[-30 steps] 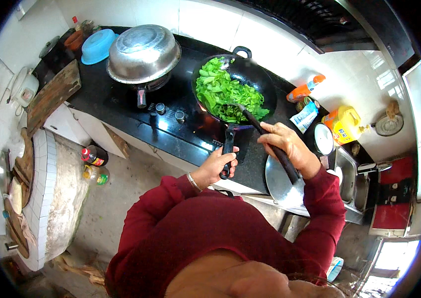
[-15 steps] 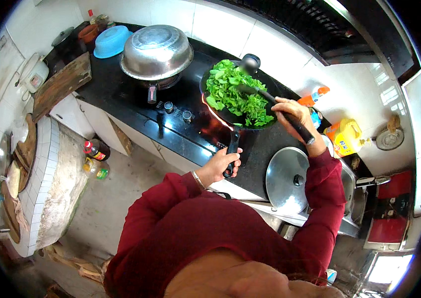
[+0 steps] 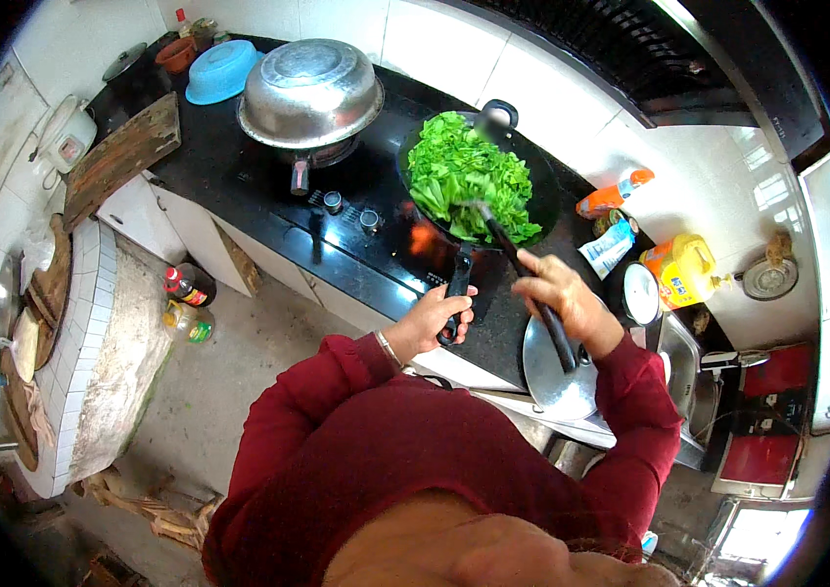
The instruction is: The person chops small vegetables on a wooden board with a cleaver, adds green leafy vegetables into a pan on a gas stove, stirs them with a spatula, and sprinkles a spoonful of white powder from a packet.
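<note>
A black wok (image 3: 550,186) sits on the right burner, heaped with leafy greens (image 3: 469,166). Its near handle (image 3: 459,279) is gripped by my left hand (image 3: 432,321), fingers wrapped round it. My right hand (image 3: 567,296) is closed on a long dark spatula (image 3: 501,238). The spatula slants down toward the left, its head at the near edge of the greens and partly hidden by leaves. An orange flame (image 3: 425,238) shows under the wok's near left side. Beneath my right forearm and the spatula's end lies a metal lid (image 3: 547,377) with a dark knob.
A large metal basin (image 3: 309,93) is upturned over a pan on the left burner. Beyond it is a blue plastic basin (image 3: 222,70). To my right are a white bowl (image 3: 641,293), a yellow jug (image 3: 679,269), an orange bottle (image 3: 614,194) and a sink (image 3: 677,362).
My right hand has come nearer and lower, drawing the spatula's head from the middle of the greens to their near edge. The greens have shifted. My left hand keeps hold of the wok handle.
</note>
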Motion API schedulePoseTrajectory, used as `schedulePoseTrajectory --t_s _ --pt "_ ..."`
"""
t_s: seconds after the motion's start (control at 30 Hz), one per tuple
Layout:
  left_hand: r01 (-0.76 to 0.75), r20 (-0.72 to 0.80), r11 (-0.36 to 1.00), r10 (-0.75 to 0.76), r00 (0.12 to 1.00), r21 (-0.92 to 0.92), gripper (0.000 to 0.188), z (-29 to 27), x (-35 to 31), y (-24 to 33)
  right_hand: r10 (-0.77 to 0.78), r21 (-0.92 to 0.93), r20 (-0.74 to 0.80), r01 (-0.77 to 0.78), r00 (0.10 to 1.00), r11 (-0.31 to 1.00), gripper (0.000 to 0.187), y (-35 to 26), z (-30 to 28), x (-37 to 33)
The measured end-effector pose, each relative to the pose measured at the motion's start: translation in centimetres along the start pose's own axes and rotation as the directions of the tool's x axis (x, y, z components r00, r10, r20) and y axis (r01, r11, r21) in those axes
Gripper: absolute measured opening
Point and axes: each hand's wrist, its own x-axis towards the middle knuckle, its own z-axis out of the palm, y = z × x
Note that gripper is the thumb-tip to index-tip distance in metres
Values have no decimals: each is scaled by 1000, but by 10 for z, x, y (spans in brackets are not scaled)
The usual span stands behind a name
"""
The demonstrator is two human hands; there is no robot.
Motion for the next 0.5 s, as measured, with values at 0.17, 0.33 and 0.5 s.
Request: schedulePoseTrajectory --t_s 0.17,0.33,0.5 --pt "8 18 1000 -9 1000 7 27 -3 1 -2 76 30 -48 -75 996 997 26 10 13 0" --pt "17 -18 1000 -17 1000 -21 25 4 -2 0 125 1 -169 -126 978 992 26 41 30 29" --pt "-3 -26 1000 3 1000 -18 23 1 -2 1 87 98 67 -93 994 991 23 4 -22 20"
